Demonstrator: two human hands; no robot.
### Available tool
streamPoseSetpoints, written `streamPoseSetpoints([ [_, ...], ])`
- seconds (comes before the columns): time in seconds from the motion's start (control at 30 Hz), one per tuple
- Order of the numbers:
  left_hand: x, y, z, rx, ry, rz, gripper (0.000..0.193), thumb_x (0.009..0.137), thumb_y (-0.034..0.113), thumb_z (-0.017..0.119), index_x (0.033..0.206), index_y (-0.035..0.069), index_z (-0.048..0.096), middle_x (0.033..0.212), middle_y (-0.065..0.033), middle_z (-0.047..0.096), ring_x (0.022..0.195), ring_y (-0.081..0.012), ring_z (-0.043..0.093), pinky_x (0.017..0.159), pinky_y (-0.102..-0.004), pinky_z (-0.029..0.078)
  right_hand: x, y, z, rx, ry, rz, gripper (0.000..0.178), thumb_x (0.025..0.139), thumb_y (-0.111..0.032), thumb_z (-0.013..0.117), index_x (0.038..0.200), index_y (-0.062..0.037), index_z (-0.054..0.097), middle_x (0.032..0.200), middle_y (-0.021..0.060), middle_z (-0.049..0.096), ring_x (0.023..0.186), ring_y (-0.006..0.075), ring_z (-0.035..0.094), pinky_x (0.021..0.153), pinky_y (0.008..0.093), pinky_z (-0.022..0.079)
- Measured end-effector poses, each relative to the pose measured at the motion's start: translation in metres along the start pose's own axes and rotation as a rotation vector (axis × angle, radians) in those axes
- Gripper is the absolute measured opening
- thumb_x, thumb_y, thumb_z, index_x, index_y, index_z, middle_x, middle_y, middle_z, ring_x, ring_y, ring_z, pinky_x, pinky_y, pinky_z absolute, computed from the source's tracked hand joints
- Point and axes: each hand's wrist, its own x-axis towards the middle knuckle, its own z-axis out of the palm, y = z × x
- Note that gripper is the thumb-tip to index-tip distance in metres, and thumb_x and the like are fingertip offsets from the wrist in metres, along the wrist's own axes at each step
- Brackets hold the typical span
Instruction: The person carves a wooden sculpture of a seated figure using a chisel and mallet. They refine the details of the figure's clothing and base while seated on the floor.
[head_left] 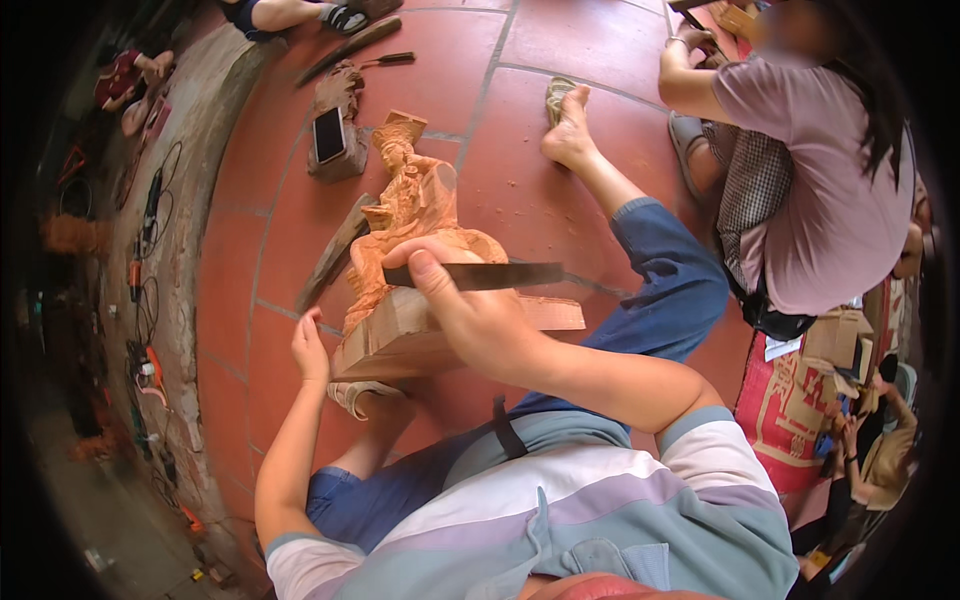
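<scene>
A carved wooden statue (405, 195) of a seated figure in a tall headdress stands tilted on its thick wooden base (385, 335) between my legs. My right hand (470, 310) is closed around a dark, flat, straight-edged blade (515, 275), held crosswise in front of the statue's lower part. Whether the blade touches the wood, I cannot tell. Beside the left edge of the base is my left hand (311, 345), fingers stretched upward and nothing seen in it. Its contact with the base is unclear.
Behind the statue, a phone (328, 134) lies on a rough wood block (345, 160). A wooden stick (335, 255) leans left, and a chisel (390, 59) lies farther off. A co-worker (820, 180) sits close on the right. Power tools and cords (150, 220) line the left ledge.
</scene>
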Motion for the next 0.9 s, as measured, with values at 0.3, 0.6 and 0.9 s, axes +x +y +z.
streamPoseSetpoints([
  [0.3,-0.063,0.239,0.019,-0.322,-0.156,0.181,0.057,0.1,0.044,0.023,0.102,-0.001,0.059,0.092,-0.0067,0.059,0.086,-0.0152,0.055,0.077,-0.0303,0.042,-0.029,-0.02,0.034,-0.173,0.057,-0.071,0.029,0.099,-0.031,0.039,0.105,-0.0088,0.057,0.095,0.0092,0.06,0.087,0.0293,0.055,0.08,0.0385,0.04],
  [0.6,-0.04,0.2,-0.027,-0.587,0.005,0.072,0.063,0.097,0.05,0.02,0.088,0.0,0.057,0.077,-0.0102,0.057,0.081,-0.022,0.058,0.078,-0.0354,0.045,0.02,0.006,0.029,0.611,-0.037,-0.057,0.043,0.102,-0.039,0.033,0.104,-0.0039,0.058,0.09,0.0064,0.059,0.085,0.0152,0.057,0.075,0.0311,0.045],
  [0.9,-0.011,0.106,-0.118,-0.974,0.0,-0.009,0.067,0.099,0.05,0.014,0.078,-0.001,0.053,0.074,-0.0153,0.055,0.076,-0.0295,0.051,0.079,-0.0431,0.042,0.157,0.174,-0.047,0.157,0.245,0.215,0.034,0.086,-0.01,0.039,0.107,-0.0041,0.065,0.104,0.0128,0.066,0.1,0.0187,0.06,0.087,0.0309,0.046],
])
